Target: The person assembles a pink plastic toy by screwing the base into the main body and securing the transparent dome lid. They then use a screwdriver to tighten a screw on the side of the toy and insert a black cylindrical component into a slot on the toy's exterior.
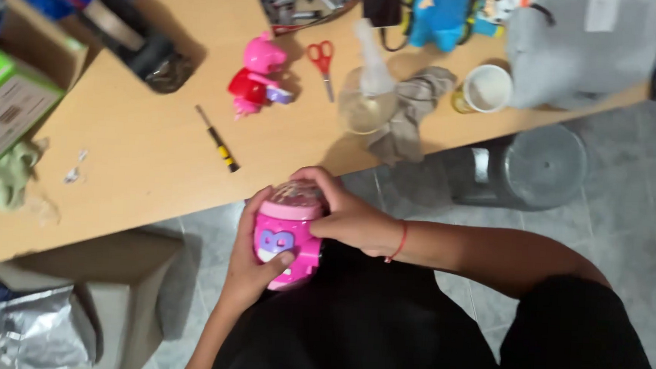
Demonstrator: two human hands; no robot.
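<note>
The small screwdriver point(217, 138) lies unused on the wooden table point(142, 167). Below its edge, the left hand point(252, 267) clamps the pink toy point(286, 242) over the lap; the right hand point(349, 215) closes over its clear domed top, which is still in place.

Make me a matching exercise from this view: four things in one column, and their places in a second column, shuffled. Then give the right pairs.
Things:
1. pink toy jar
2. scissors
3. screwdriver
4. white cup

Places:
A. on the table, between the pink figure and the clear spray bottle
B. held in both hands, left hand and right hand, below the table edge
C. on the table, right of the grey cloth
D. lying alone on bare wood, below the pink figure in the picture

Pairs: 1-B, 2-A, 3-D, 4-C
</note>
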